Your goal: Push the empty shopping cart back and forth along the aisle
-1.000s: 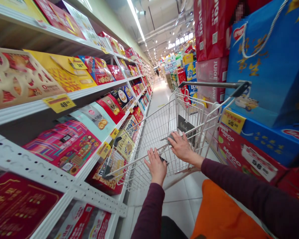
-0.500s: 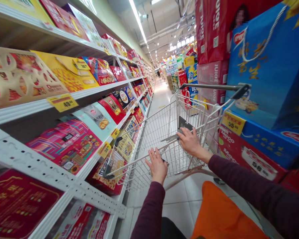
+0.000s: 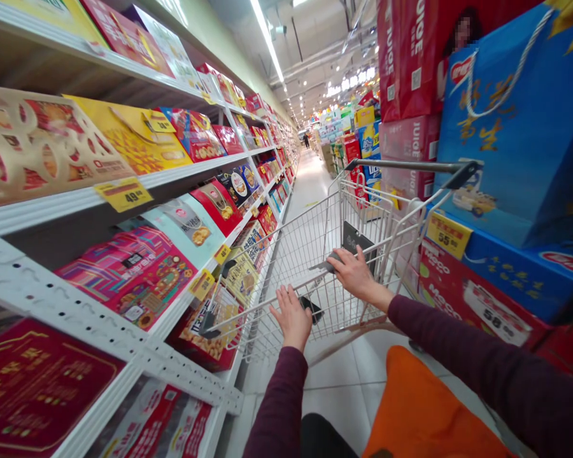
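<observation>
A wire shopping cart [image 3: 410, 166] stands sideways in front of me, its dark grey handle at the right and its basket reaching left to the shelf. My left hand [image 3: 293, 320] lies on the near top rim of the basket, fingers stretched out and spread. Farther right along that rim, my right hand [image 3: 356, 273] rests with its fingers reaching over the wire, also extended. A dark panel [image 3: 358, 236] is fixed to the wires behind my right hand. A smaller black plate [image 3: 314, 310] shows just right of my left hand. Inside the basket I see only wire and floor.
Shelves of boxed snacks [image 3: 128, 270] with yellow price tags [image 3: 124, 194] run along the left. Stacked gift boxes and a blue bag [image 3: 510, 140] stand close on the right. A tiled aisle [image 3: 310, 166] stretches ahead, with a person [image 3: 306, 140] far off.
Both hands have slid slightly left along the rim, uncovering more of the dark panel and the black plate. The cart looks nearly still.
</observation>
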Available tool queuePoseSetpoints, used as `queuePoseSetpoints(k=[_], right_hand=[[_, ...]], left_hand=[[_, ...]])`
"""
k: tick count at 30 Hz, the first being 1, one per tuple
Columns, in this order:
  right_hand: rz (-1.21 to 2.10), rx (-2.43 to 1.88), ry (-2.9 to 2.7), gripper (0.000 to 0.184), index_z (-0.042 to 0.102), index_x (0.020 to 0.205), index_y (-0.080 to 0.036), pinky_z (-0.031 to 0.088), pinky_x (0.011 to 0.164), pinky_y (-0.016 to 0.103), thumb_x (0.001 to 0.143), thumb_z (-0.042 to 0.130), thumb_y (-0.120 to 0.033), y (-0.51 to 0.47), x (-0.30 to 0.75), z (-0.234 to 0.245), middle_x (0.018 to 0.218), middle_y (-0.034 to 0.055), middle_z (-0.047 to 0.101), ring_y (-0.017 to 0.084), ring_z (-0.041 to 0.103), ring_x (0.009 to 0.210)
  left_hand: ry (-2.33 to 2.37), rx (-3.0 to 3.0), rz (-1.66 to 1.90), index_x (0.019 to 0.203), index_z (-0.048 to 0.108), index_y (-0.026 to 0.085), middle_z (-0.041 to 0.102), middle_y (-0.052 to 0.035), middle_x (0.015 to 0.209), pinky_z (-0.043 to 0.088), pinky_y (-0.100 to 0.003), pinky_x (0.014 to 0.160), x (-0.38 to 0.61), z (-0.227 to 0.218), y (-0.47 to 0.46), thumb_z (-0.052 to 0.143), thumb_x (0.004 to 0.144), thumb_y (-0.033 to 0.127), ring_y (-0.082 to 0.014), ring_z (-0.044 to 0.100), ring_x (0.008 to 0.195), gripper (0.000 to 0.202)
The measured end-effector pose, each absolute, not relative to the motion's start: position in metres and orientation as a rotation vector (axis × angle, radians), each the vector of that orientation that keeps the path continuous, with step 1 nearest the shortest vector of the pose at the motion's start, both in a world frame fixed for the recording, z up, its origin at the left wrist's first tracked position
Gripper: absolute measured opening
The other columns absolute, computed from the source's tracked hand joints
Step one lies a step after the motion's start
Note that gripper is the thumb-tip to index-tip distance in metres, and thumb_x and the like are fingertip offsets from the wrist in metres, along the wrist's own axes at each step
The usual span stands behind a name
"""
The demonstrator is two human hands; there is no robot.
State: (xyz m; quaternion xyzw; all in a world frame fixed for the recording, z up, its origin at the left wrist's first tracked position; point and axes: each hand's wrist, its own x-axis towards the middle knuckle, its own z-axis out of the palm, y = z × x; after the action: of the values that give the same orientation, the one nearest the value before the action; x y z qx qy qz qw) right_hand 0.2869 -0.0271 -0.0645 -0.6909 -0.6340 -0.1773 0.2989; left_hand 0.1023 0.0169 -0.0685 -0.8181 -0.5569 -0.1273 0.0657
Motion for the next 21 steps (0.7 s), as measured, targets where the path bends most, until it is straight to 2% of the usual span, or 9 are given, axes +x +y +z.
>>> queuePoseSetpoints(k=[5,10,17,21], right_hand=[[-0.437,-1.816,-1.742,0.038,0.056,0.120,-0.019,0.018,0.106,0.057,0.085,0.044,-0.011,-0.015,0.254,-0.072,0.135,0.0158,0.048,0.027,0.041,0.125],[-0.401,-1.698,-1.862,0.037,0.054,0.123,-0.022,0.021,0.105,0.058,0.087,0.044,-0.015,0.001,0.219,-0.083,0.139,0.0137,0.044,0.027,0.037,0.129],[-0.400,-1.763,-1.762,0.040,0.056,0.121,-0.021,0.014,0.106,0.060,0.083,0.045,-0.011,-0.017,0.263,-0.072,0.134,0.0139,0.049,0.027,0.043,0.124],[-0.421,-1.830,-1.713,0.041,0.055,0.123,-0.018,0.014,0.107,0.059,0.084,0.044,-0.011,-0.017,0.262,-0.072,0.136,0.0163,0.047,0.027,0.041,0.126]], left_hand=[[-1.705,-2.456,-0.339,0.139,0.030,0.007,0.024,-0.0221,0.149,0.019,-0.058,0.108,0.105,-0.068,0.014,0.052,0.075,0.020,-0.0317,0.018,0.140,0.069],[-1.647,-2.480,-0.345,0.140,0.029,0.012,0.026,-0.0197,0.149,0.020,-0.058,0.108,0.096,-0.070,0.017,0.051,0.076,0.019,-0.0289,0.020,0.139,0.068],[-1.663,-2.493,-0.359,0.138,0.033,0.009,0.027,-0.0191,0.148,0.017,-0.058,0.109,0.090,-0.070,0.017,0.049,0.076,0.019,-0.0281,0.021,0.139,0.065],[-1.677,-2.513,-0.451,0.138,0.034,0.010,0.029,-0.0183,0.148,0.017,-0.060,0.109,0.095,-0.068,0.016,0.048,0.077,0.018,-0.0291,0.022,0.139,0.064]])
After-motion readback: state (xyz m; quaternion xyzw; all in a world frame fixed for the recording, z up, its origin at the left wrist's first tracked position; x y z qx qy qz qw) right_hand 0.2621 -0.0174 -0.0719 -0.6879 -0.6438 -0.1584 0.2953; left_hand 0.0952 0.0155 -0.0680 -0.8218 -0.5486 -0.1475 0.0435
